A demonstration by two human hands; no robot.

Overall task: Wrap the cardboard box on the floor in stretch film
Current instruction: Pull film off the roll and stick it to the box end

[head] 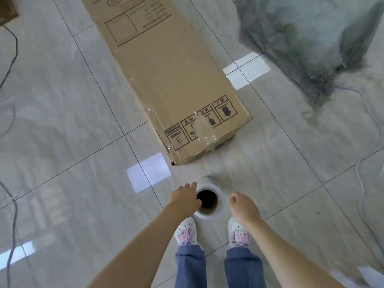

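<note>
A long cardboard box point(166, 75) lies on the tiled floor, its near end with printed handling symbols pointing towards me. A strip of clear stretch film point(204, 129) clings to that near end, and a blurred sheet of film point(220, 173) runs from it down to the roll. The stretch film roll point(207, 201) stands upright in front of my feet, seen from above with its dark core showing. My left hand point(185, 197) grips the roll's left rim, thumb at the core. My right hand point(243, 206) hangs just right of the roll with fingers curled and nothing visible in it.
A large bundle under grey translucent plastic point(311, 38) sits at the upper right, with loose plastic trailing down the right side. Dark cables point(12, 59) run along the left edge. A brown object point(6, 11) is at the top left corner. My white shoes point(187, 231) stand just behind the roll.
</note>
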